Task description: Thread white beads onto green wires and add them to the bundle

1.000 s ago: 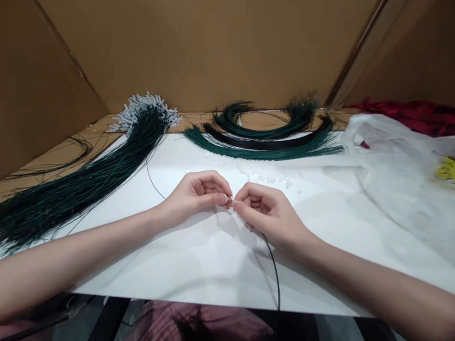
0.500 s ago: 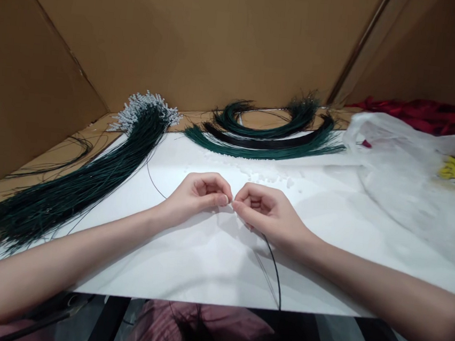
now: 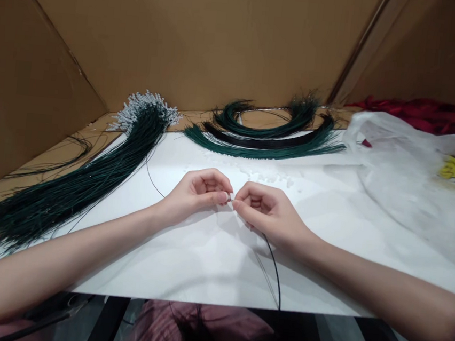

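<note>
Bundles [image 3: 68, 187] and bag [image 3: 407, 182] flank left hand [image 3: 197, 191] and right hand [image 3: 268, 209], grips pinching wire [image 3: 276, 271].

Small assembly workstn, cardboard partition walls [image 3: 192, 33], white work sheet [image 3: 202, 264], bundled green wires [image 3: 73, 188], plastic bag [image 3: 411, 183]

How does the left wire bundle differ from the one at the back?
The left bundle lies nearly straight, running diagonally; the back bundle is bent into arcs. The left bundle has white tips at its far end; the back bundle's ends look dark, and it includes a black band. Both are thin dark green strands.
</note>
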`<action>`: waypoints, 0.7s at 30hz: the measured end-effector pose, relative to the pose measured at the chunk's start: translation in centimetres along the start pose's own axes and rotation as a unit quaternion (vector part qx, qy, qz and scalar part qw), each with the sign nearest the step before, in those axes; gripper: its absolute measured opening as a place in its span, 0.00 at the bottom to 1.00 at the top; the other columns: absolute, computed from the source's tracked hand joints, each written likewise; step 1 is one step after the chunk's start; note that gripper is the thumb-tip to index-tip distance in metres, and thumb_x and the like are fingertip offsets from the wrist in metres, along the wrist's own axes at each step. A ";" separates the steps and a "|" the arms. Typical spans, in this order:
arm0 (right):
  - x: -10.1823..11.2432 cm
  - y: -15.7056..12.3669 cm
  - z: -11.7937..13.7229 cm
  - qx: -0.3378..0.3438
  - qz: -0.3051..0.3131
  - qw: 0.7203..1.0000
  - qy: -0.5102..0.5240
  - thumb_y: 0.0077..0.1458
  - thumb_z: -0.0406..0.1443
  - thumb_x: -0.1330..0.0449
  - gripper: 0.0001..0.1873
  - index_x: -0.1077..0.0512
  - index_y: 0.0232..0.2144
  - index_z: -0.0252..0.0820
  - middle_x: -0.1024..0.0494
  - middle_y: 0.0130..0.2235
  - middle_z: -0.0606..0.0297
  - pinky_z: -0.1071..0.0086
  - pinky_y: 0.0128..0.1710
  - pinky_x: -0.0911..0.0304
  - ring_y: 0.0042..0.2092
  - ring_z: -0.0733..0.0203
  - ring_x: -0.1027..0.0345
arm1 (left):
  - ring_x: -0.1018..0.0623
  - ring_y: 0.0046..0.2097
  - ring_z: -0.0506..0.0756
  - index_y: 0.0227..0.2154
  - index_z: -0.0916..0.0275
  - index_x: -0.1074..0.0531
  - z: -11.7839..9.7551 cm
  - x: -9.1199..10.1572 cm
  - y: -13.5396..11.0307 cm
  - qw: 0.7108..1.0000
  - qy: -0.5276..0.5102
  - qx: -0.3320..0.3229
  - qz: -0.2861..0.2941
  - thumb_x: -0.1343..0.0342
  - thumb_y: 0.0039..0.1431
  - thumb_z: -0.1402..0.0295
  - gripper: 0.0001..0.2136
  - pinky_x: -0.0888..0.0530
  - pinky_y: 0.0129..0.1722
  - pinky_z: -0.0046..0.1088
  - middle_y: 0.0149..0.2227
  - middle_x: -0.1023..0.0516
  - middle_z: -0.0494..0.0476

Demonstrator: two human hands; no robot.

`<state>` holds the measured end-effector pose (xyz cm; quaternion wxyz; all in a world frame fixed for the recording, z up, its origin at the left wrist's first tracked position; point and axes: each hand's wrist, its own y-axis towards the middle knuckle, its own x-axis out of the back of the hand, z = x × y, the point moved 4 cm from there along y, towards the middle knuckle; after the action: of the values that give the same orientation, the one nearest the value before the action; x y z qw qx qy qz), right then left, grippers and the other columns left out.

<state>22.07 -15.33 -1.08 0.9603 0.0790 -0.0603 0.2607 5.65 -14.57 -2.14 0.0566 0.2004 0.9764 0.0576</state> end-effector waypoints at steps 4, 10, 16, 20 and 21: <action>0.0 0.0 0.1 -0.001 -0.001 1.000 -0.001 0.52 0.34 0.40 0.06 0.33 0.25 0.39 0.37 0.20 0.74 0.73 0.22 0.49 0.22 0.70 0.43 | 0.24 0.33 0.48 0.33 0.65 0.23 0.1 0.1 0.0 1.000 0.010 -0.003 -0.005 0.32 0.51 0.70 0.07 0.27 0.34 0.21 0.32 0.22 0.53; 0.0 0.0 0.1 -0.002 0.002 1.000 0.002 0.52 0.34 0.40 0.06 0.33 0.25 0.39 0.37 0.21 0.73 0.73 0.23 0.47 0.22 0.70 0.43 | 0.22 0.33 0.49 0.33 0.65 0.24 0.3 0.2 0.0 1.000 0.004 -0.001 0.003 0.32 0.51 0.71 0.08 0.26 0.35 0.23 0.32 0.21 0.54; -0.1 -0.1 0.1 0.002 0.003 1.000 -0.003 0.52 0.33 0.40 0.06 0.33 0.25 0.39 0.37 0.21 0.73 0.73 0.23 0.48 0.22 0.70 0.42 | 0.21 0.32 0.48 0.32 0.65 0.24 0.0 -0.1 0.2 1.000 -0.022 -0.001 0.011 0.31 0.49 0.74 0.08 0.25 0.36 0.21 0.30 0.21 0.52; -0.1 -0.1 0.1 0.004 0.002 1.000 -0.001 0.53 0.33 0.40 0.06 0.32 0.25 0.39 0.37 0.20 0.73 0.73 0.22 0.49 0.22 0.71 0.43 | 0.21 0.30 0.48 0.31 0.66 0.24 0.0 0.0 0.2 0.999 -0.030 0.013 0.000 0.31 0.47 0.74 0.09 0.25 0.34 0.21 0.29 0.20 0.52; -0.1 -0.1 0.1 0.004 0.003 1.000 -0.001 0.53 0.33 0.40 0.06 0.32 0.25 0.39 0.37 0.20 0.73 0.73 0.22 0.49 0.22 0.71 0.43 | 0.21 0.30 0.48 0.31 0.66 0.24 0.0 0.0 0.2 0.999 -0.031 0.014 0.000 0.31 0.47 0.74 0.09 0.25 0.34 0.21 0.29 0.20 0.52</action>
<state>22.07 -15.47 -1.00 0.9592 0.0828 -0.0604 0.2635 5.71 -14.42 -2.10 0.0843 0.2032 0.9748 0.0374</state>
